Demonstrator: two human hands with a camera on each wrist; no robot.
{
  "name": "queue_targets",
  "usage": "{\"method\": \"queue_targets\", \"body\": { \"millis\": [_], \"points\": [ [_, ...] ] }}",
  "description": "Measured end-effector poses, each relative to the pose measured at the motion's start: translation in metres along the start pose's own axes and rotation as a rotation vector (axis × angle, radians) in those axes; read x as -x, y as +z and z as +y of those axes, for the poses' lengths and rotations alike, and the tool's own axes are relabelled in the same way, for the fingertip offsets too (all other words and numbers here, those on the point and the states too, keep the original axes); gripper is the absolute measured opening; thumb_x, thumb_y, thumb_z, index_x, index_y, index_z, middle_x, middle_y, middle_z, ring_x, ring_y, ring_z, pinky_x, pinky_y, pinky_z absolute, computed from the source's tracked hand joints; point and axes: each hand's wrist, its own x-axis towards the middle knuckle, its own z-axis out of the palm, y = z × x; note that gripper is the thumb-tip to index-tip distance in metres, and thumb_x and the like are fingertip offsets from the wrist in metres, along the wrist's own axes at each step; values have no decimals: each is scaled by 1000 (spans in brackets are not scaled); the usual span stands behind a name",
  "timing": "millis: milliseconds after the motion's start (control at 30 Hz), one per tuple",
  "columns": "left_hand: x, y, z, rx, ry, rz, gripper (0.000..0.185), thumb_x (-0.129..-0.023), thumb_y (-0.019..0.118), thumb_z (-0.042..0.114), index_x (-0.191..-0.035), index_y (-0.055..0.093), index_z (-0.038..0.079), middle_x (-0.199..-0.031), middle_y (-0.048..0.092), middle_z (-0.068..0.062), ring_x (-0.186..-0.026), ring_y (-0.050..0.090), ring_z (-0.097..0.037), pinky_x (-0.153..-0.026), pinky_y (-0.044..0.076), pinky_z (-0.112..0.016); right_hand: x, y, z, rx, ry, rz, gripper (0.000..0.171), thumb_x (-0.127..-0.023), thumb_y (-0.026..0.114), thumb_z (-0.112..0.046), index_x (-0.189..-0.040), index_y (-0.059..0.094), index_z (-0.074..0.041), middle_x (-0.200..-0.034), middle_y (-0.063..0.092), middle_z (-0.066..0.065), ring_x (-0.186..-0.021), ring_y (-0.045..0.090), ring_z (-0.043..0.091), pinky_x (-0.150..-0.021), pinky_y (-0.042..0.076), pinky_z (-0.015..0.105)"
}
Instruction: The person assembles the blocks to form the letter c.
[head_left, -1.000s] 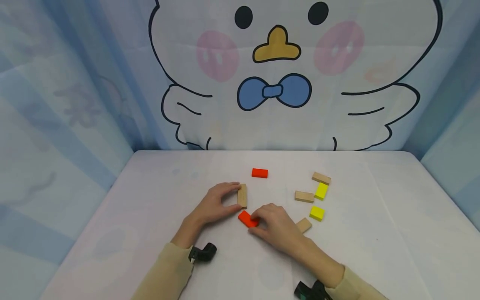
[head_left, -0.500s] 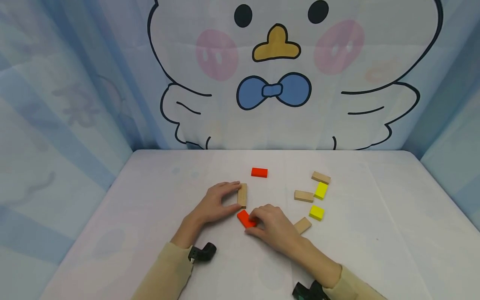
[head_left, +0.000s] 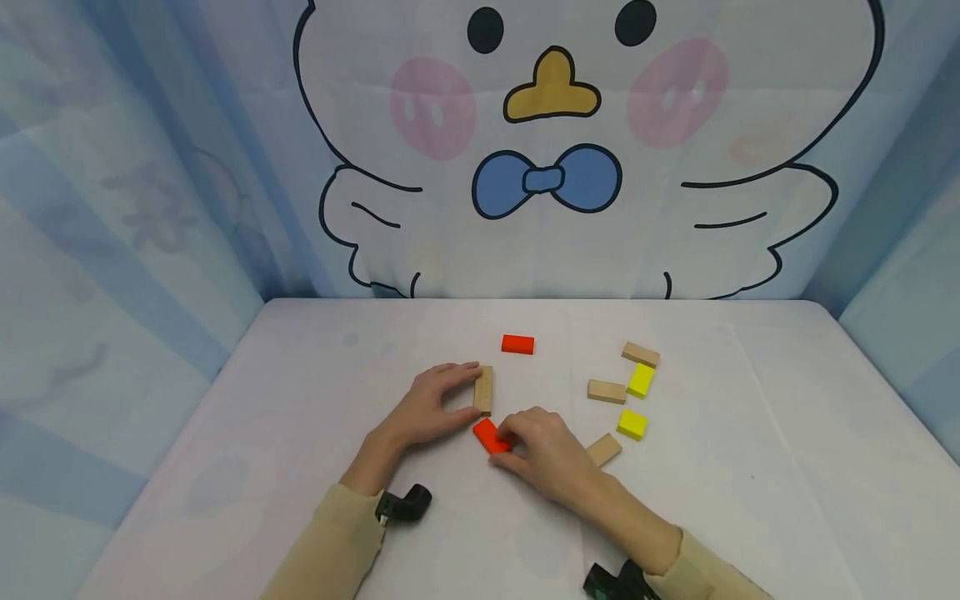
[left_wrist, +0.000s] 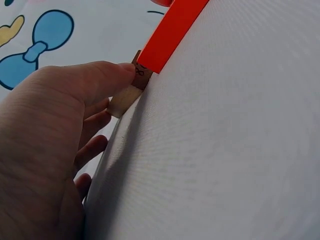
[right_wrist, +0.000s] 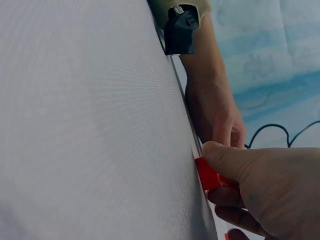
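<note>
My left hand [head_left: 427, 407] holds a plain wooden block [head_left: 483, 392] by its two ends, thumb at the near end and a finger at the far one. In the left wrist view the thumb presses on that block [left_wrist: 124, 101], which has small dark marks. Just nearer to me, a red block [head_left: 487, 435] lies slanted, pinched by my right hand [head_left: 547, 454] between thumb and fingers. Its upper corner comes right up to the wooden block's near end. The right wrist view shows the red block [right_wrist: 207, 175] low at the white tabletop, partly covered by the fingers.
Another red block [head_left: 518, 344] lies farther back. To the right are two yellow blocks [head_left: 632, 424] and more wooden blocks [head_left: 607, 391], one of them [head_left: 603, 450] partly behind my right hand. A curtain [head_left: 547, 250] with a cartoon print hangs behind the table.
My right hand has shifted slightly left with the red block over the first half second, then stays almost still. The left hand and its wooden block keep their place.
</note>
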Motion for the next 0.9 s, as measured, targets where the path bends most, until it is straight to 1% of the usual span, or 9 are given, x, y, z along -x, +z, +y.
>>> {"method": "queue_targets", "body": {
  "millis": [200, 300, 533, 700, 900],
  "points": [
    [0, 0, 0, -4, -6, -3, 59, -90, 74, 29, -144, 58, 12, -148, 53, -4, -137, 44, -31, -111, 31, -59, 0, 0, 1, 16, -7, 5, 22, -80, 87, -20, -94, 72, -11, -87, 69, -5, -83, 61, 12, -77, 52, 35],
    [1, 0, 1, -7, -17, -11, 59, -91, 74, 29, -145, 57, 13, -149, 52, -3, -137, 43, -31, -112, 29, -60, 0, 0, 1, 23, -4, 4, 22, -80, 87, -21, -94, 73, -11, -87, 70, -5, -83, 62, 12, -77, 52, 36],
    [1, -2, 4, -13, -15, -14, 59, -90, 73, 29, -144, 58, 12, -149, 52, -4, -137, 43, -31, -113, 29, -59, 0, 0, 1, 37, 1, -2, 23, -81, 87, -21, -96, 73, -11, -88, 70, -6, -85, 62, 13, -78, 52, 37],
    [1, -1, 4, -9, -27, -16, 58, -91, 73, 30, -144, 58, 12, -149, 52, -4, -138, 42, -33, -113, 27, -60, 0, -1, 0, 44, 9, -2, 23, -81, 87, -22, -96, 73, -12, -89, 70, -6, -85, 62, 13, -78, 51, 37],
    [1, -2, 4, -2, -17, -14, 58, -91, 73, 30, -144, 58, 11, -149, 53, -5, -138, 42, -33, -114, 26, -59, 1, -1, -1, 41, 12, -2, 23, -82, 86, -22, -97, 73, -12, -90, 70, -5, -86, 62, 14, -78, 51, 37]
  ]
}}
